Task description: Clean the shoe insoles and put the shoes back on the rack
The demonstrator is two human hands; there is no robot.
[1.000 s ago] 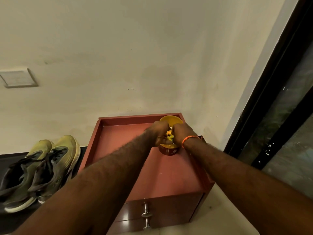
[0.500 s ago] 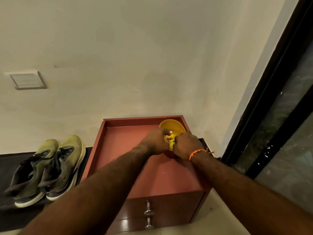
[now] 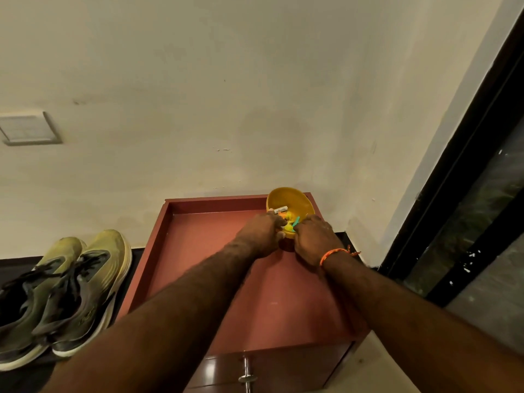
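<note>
A pair of olive-green sneakers (image 3: pixel 65 290) with dark laces stands side by side on a dark ledge at the left. On a red-brown cabinet (image 3: pixel 198 251) at the back right sits a yellow bowl (image 3: pixel 295 198) holding a white tube (image 3: pixel 280 208) and small coloured items. My left hand (image 3: pixel 262 232) and my right hand (image 3: pixel 312 236) meet at the bowl's near rim. Their curled fingers pinch a small yellow and teal object (image 3: pixel 292 225) between them. What that object is cannot be told. An orange thread circles my right wrist.
The cabinet top has a raised rim and a drawer with a metal knob (image 3: pixel 247 378) below. A cream wall rises behind, with a switch plate (image 3: pixel 28 129) at the left. A dark-framed glass door (image 3: pixel 467 208) stands to the right.
Both hands have moved slightly back and down into the bowl with the small object. The white tube and the teal part now show. The view has tilted a little.
</note>
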